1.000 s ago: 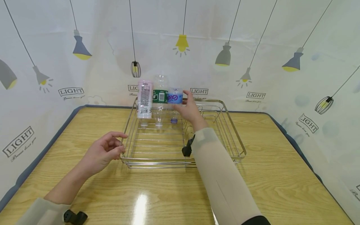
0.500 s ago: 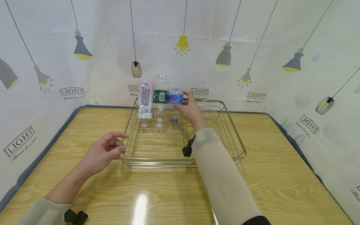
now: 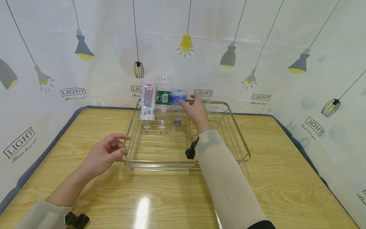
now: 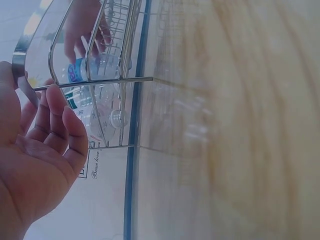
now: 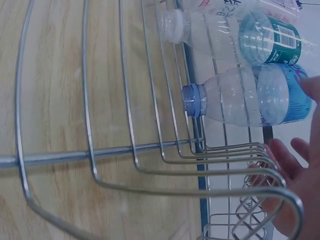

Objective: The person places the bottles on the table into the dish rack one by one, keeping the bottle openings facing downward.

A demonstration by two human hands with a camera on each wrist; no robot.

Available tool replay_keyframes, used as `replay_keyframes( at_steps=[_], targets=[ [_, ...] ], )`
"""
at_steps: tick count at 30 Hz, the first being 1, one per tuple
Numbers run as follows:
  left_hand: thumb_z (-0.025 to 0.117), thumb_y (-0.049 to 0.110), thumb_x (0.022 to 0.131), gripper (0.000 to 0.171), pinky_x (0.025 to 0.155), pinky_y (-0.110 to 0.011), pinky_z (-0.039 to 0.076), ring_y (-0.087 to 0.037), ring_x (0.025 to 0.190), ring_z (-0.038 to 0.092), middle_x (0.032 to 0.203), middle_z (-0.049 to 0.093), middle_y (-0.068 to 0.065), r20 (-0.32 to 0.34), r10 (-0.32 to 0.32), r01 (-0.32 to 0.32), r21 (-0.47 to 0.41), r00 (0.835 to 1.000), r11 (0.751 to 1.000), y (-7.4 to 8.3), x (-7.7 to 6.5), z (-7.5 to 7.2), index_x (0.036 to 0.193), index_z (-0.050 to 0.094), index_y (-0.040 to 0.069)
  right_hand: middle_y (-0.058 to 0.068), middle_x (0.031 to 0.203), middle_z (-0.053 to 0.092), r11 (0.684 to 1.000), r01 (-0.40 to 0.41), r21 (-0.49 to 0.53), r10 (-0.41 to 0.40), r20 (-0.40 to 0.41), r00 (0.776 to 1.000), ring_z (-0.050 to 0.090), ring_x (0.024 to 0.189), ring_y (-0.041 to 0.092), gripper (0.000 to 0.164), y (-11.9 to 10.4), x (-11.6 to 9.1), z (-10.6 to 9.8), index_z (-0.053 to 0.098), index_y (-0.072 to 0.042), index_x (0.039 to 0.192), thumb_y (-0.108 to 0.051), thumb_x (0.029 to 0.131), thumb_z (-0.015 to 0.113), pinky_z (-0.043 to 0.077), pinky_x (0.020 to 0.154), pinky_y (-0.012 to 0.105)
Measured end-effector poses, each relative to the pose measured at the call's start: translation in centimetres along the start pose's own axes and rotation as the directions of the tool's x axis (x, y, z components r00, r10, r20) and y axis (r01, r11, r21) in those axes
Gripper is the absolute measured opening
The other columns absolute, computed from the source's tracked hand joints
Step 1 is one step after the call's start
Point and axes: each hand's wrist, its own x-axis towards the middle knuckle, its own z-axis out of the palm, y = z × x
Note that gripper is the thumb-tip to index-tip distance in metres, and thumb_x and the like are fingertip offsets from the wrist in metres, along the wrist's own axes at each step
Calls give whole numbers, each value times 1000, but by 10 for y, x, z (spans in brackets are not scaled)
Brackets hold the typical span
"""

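Note:
Three clear plastic bottles lean neck-down at the back of a wire dish rack. From left to right they are a pink-and-white labelled bottle, a green-labelled bottle and a shorter blue-labelled bottle with a blue neck. My left hand grips the rack's metal rim at its left front between thumb and fingers. Beside the blue-labelled bottle is my right hand, fingers spread apart. Its thumb overlaps the label; whether it touches I cannot tell. The fingers stand off to the bottle's right.
Wire dividers rise in the rack, right of the bottles. The rack stands on a wood-grain table. Close behind it hangs a backdrop printed with lamps, which also encloses the table's sides.
My right hand has loosened from the blue-labelled bottle, its fingers moving off to the right. The bottle stays leaning in place. My left hand has not moved from the rim.

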Motion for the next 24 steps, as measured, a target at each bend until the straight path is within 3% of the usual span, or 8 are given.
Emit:
replay_keyframes(
  at_steps=[5, 13, 18, 24],
  targets=[
    [65, 7, 109, 42, 75, -33, 64, -13, 82, 67, 101, 70, -5, 8, -14, 14, -2, 1000, 1000, -1, -1, -1, 149, 55, 1, 11, 151, 60, 998, 23, 63, -16, -116, 993, 64, 131, 31, 74, -13, -3, -5, 43, -15, 163, -57, 106, 65, 55, 110, 51],
    [64, 7, 110, 43, 74, -32, 64, -12, 84, 69, 105, 69, -12, 12, -5, 5, 38, 1000, 999, -3, -3, -2, 151, 56, 3, 8, 142, 62, 973, 141, 185, -102, -204, 974, 62, 123, 25, 58, -55, -15, -24, 55, -15, 153, -51, 108, 63, 55, 104, 44],
    [64, 13, 112, 44, 73, -32, 63, -14, 83, 68, 110, 68, -12, 7, -5, 5, 100, 1000, 995, -1, -4, -4, 155, 55, 7, 4, 134, 65, 952, 212, 221, -164, -218, 962, 67, 116, 20, 50, -77, -30, -53, 59, -17, 147, -50, 109, 62, 55, 99, 37],
    [68, 19, 110, 44, 65, -27, 52, -13, 81, 60, 112, 65, -7, -94, 56, -28, 275, 994, 961, 10, -6, -8, 153, 59, 14, 1, 131, 65, 949, 288, 130, -268, -150, 952, 67, 116, 17, 48, -90, -56, -93, 60, -21, 146, -51, 110, 60, 53, 98, 34]
  ],
)
